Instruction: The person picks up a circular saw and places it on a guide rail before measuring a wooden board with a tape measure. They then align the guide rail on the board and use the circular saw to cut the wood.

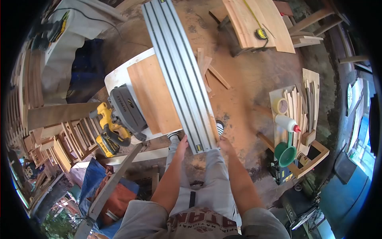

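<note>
A long silver guide rail (185, 79) with dark lengthwise strips lies across a light wooden board (153, 93) on a white table (116, 75). At the rail's near end, my left hand (182, 146) is closed on its left edge. My right hand (225, 145) grips the right edge at the same end, where a strip of wood shows beside the rail. Both hands' fingertips are partly hidden. To the left of the board, on the table's edge, rests a yellow and black cordless track saw (119, 119).
A second wooden table (254, 24) at the back right carries a tape measure (261, 34). At right are a glue bottle (286, 123), a masking tape roll (280, 106), a green funnel (285, 153) and wood strips. Offcuts (218, 75) lie on the floor; stacked lumber (59, 147) stands left.
</note>
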The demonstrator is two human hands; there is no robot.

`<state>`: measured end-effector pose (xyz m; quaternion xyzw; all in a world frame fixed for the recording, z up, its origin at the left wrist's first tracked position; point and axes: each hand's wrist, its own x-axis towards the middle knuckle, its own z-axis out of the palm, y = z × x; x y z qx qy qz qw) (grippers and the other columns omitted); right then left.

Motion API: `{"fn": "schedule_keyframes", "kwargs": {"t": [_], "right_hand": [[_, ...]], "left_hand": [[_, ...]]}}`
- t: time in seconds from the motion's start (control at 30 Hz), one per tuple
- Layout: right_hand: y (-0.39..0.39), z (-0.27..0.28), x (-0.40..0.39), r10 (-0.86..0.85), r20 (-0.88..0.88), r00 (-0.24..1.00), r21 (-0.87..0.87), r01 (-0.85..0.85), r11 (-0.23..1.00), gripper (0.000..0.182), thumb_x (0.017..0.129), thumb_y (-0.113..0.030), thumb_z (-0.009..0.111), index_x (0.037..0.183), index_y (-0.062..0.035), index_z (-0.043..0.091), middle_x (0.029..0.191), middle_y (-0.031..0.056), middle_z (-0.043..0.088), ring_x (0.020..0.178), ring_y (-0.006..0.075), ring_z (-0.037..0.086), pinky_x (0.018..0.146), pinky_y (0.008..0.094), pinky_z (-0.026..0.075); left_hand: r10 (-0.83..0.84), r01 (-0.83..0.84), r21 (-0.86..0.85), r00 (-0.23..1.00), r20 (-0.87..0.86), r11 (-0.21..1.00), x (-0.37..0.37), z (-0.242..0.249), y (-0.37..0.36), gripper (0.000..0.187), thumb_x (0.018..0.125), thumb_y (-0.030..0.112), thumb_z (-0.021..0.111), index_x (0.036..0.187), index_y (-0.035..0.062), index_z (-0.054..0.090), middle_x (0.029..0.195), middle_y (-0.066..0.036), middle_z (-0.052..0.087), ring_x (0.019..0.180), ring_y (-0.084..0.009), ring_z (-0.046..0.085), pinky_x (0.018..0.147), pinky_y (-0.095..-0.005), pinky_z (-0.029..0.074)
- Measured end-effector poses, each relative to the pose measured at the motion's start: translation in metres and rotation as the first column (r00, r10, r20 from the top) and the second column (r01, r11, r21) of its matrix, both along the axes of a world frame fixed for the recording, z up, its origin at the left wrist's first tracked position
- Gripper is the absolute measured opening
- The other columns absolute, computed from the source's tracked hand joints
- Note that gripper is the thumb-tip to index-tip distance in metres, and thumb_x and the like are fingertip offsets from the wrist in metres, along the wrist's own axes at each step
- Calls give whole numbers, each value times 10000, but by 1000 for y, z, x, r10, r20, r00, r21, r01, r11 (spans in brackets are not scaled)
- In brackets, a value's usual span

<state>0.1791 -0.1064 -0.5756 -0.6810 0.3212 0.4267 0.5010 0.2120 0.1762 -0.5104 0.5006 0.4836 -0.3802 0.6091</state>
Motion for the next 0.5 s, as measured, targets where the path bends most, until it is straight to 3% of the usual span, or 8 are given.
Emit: {"fn": "schedule_keyframes", "kwargs": {"t": [0.03, 0.1, 0.13, 0.2, 0.23, 0.37, 0.43, 0.5], "right_hand": [[5, 5, -7, 36, 79, 996, -57, -31, 998, 378, 702, -7, 649, 1077, 4, 690, 967, 61, 681, 909, 162, 626, 806, 307, 501], [-3, 59, -1, -12, -47, 999, 167, 20, 986, 404, 695, 6, 668, 1097, -18, 692, 979, 59, 700, 869, 172, 639, 780, 314, 507], [-5, 91, 12, -26, -96, 995, 275, 51, 960, 418, 692, 13, 678, 1107, -29, 694, 985, 59, 709, 849, 176, 646, 766, 317, 510], [-3, 137, 3, -232, -87, 969, 504, 243, 829, 394, 744, 40, 702, 1131, -34, 696, 1018, 23, 705, 905, 136, 631, 798, 295, 507], [-2, 167, 7, -249, -91, 964, 542, 257, 800, 409, 760, 43, 703, 1161, -36, 688, 1030, 22, 707, 907, 135, 634, 802, 298, 510], [-12, 238, 19, -286, -71, 956, 642, 263, 720, 400, 792, 43, 699, 1182, -43, 671, 971, -2, 689, 800, 112, 615, 716, 264, 497], [-13, 285, 26, -428, -3, 904, 625, 336, 705, 361, 829, 2, 693, 1187, -35, 667, 917, -4, 678, 739, 90, 585, 653, 262, 464], [-17, 319, 28, -524, 54, 850, 567, 406, 716, 331, 855, -23, 685, 1186, -29, 671, 873, -23, 658, 714, 68, 552, 633, 255, 438]], "left_hand": [[-13, 12, 118, 1000, 7, 993, 4, 13, -16, 628, 970, 555, 546, 1285, 20, 642, 1196, -100, 682, 1077, -239, 612, 948, -327, 436], [-40, 27, 351, 999, 29, 936, 14, 43, -43, 656, 995, 556, 523, 1183, -51, 685, 1112, -141, 710, 985, -241, 616, 937, -371, 453], [-95, 29, 551, 991, 91, 834, -5, 23, -42, 695, 1008, 576, 478, 1057, -78, 708, 995, -173, 709, 899, -232, 615, 848, -375, 472], [-140, -8, 641, 974, 179, 767, -5, 60, -49, 711, 1017, 570, 460, 1005, -99, 702, 951, -189, 701, 870, -228, 620, 806, -377, 478], [-161, -32, 680, 962, 218, 733, -1, 82, -53, 722, 1022, 567, 450, 980, -110, 699, 929, -198, 697, 856, -226, 622, 785, -379, 480], [213, -386, 425, 892, 399, 819, 21, 159, -61, 631, 1041, 515, 445, 1049, -65, 696, 983, -159, 705, 894, -218, 657, 818, -369, 508], [357, -504, 219, 801, 482, 835, 33, 198, -76, 592, 1047, 501, 437, 1103, -30, 692, 1030, -134, 705, 926, -214, 669, 853, -371, 520], [411, -471, 20, 790, 455, 882, 37, 207, -89, 583, 1054, 496, 405, 1322, 9, 581, 1247, -112, 662, 1079, -243, 661, 951, -394, 518]]}}
